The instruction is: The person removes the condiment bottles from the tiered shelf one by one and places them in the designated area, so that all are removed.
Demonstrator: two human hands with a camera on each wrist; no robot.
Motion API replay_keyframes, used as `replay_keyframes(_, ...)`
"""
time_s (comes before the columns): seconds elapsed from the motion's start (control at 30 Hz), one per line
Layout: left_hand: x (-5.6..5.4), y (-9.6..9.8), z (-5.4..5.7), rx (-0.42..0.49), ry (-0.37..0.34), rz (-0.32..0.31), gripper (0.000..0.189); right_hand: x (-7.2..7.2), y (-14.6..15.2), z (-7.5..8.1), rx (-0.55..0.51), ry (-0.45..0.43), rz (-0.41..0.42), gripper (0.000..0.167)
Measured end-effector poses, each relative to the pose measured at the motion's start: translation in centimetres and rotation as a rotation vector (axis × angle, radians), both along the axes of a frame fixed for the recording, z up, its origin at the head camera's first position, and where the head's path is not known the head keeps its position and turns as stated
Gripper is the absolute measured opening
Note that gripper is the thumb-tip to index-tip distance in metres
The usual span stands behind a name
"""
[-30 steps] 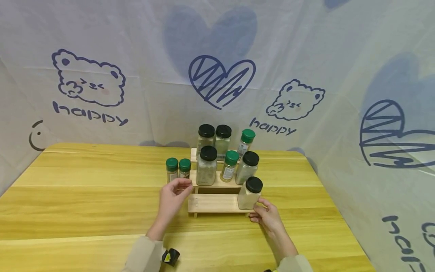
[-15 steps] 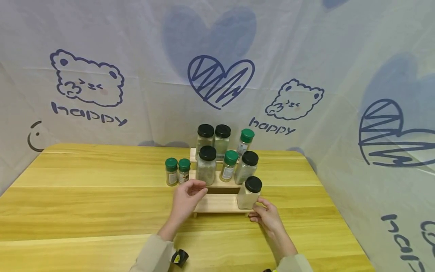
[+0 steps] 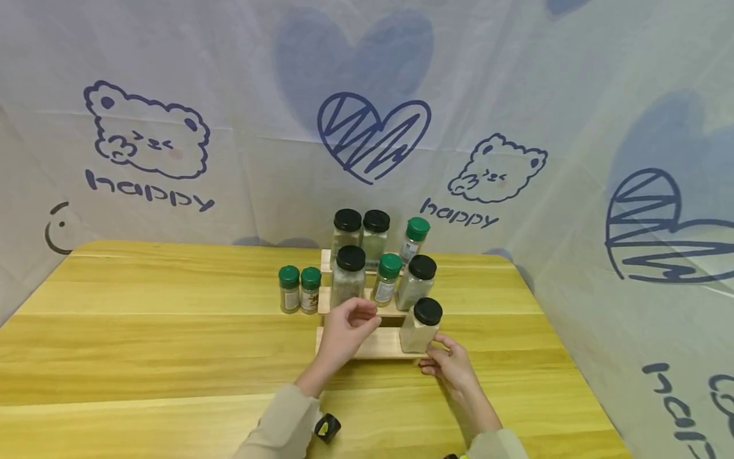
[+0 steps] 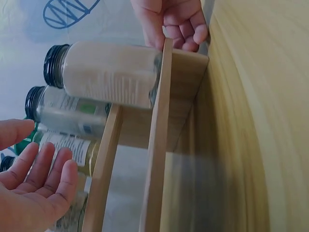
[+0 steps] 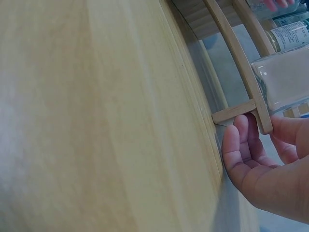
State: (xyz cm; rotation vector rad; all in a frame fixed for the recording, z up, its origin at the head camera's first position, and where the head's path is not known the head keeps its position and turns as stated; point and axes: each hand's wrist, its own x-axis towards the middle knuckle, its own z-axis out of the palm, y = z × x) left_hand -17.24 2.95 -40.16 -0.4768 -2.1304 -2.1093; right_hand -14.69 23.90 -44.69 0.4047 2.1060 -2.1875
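Note:
A three-step wooden spice rack (image 3: 378,344) stands on the table. My right hand (image 3: 453,366) grips the right end of its lowest shelf; in the right wrist view the thumb is above the rail (image 5: 235,58) and the fingers curl below. Beside that thumb, a black-lidded jar of pale powder (image 3: 420,333) stands on the lowest shelf. My left hand (image 3: 344,335) hovers before the middle shelf with loosely bent fingers and nothing in them. Behind it, a black-lidded spice jar (image 3: 348,284) is partly hidden. A green-capped spice bottle (image 3: 387,280) and another black-lidded jar (image 3: 416,287) share that shelf.
Two small green-capped bottles (image 3: 290,292) stand on the table left of the rack. The top shelf bears two black-lidded jars (image 3: 375,242) and a green-capped bottle (image 3: 415,237). A printed cloth (image 3: 258,115) hangs behind the wooden table (image 3: 172,344).
My left hand has moved right, from the rack's left end to the front of the middle shelf, uncovering the two small bottles. My right hand and the jars have stayed put.

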Motion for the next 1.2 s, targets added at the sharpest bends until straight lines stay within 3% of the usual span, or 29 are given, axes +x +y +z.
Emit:
replay_keyframes(0.2,-0.1,1.2,0.5,-0.023,-0.003,-0.039,0.023,0.1,0.0,0.0,0.0,-0.001,-0.012,0.03)
replay_keyframes(0.47,1.3,2.3,3.5,-0.001,0.004,-0.095,0.029,0.1,0.2,-0.1,-0.003,-0.001,0.001,0.029)
replay_keyframes(0.57,1.4,2.7,3.8,-0.006,0.004,-0.115,0.034,0.0,0.3,-0.2,-0.004,-0.009,0.012,0.031)
replay_keyframes(1.0,1.3,4.0,3.4,0.003,0.024,-0.142,0.041,0.0,0.3,-0.3,0.003,-0.008,-0.01,0.03)
replay_keyframes(1.2,-0.2,5.1,0.5,-0.06,0.052,-0.116,0.045,0.0,0.2,-0.3,0.004,-0.01,-0.02,0.03)
